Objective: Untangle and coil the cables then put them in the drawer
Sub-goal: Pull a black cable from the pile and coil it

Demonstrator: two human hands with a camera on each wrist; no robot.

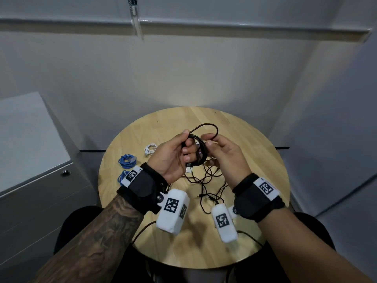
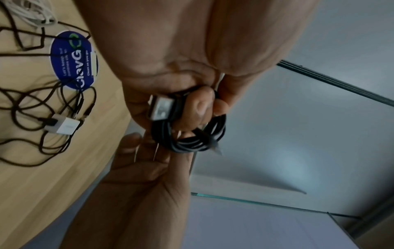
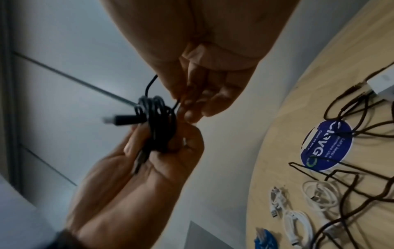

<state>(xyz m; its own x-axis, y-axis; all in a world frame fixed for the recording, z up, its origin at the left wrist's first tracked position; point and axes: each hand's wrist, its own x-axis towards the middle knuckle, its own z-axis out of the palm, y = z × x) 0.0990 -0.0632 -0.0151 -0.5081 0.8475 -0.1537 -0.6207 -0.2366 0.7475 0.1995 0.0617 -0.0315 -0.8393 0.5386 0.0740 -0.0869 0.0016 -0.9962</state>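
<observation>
Against the far grey wall stands a round wooden table (image 1: 255, 139), with a grey drawer cabinet (image 1: 36, 180) well off to its left. Across the table's near middle sprawls a tangle of thin dark cables (image 1: 206, 186), draped over a round blue sticker (image 2: 73, 60) and running to a small white charger plug (image 2: 64, 125). At the left edge lie two coiled blue cables (image 1: 126, 160), with coiled white cables (image 1: 150, 149) just beyond them. Above the table's centre, the left hand (image 1: 173, 158) curls its fingers round a coiled black USB cable (image 1: 196, 152), its metal plug (image 2: 161, 107) poking out by the fingers. The right hand (image 1: 224, 156) pinches the cable's loose end, which arcs over both hands.
</observation>
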